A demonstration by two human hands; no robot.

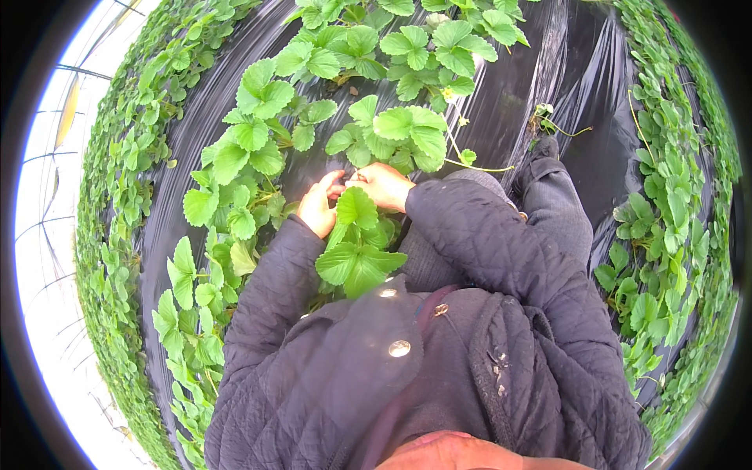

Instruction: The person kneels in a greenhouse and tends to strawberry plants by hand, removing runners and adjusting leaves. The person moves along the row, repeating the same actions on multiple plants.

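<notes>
Both my hands meet low among strawberry plants growing through black plastic mulch film. My left hand has its fingers bent and reaches towards the other hand. Close against it, my right hand has its thumb and fingers drawn together at the base of a strawberry plant; what lies between the fingertips is too small to tell. Nearer my body, another strawberry plant with large leaves stands just below my hands and partly hides them.
More strawberry rows run along the far left and the right. Loose plant debris with a thin stem lies on the film by my shoe. A runner stretches beside my knee. Greenhouse framing shows at the left rim.
</notes>
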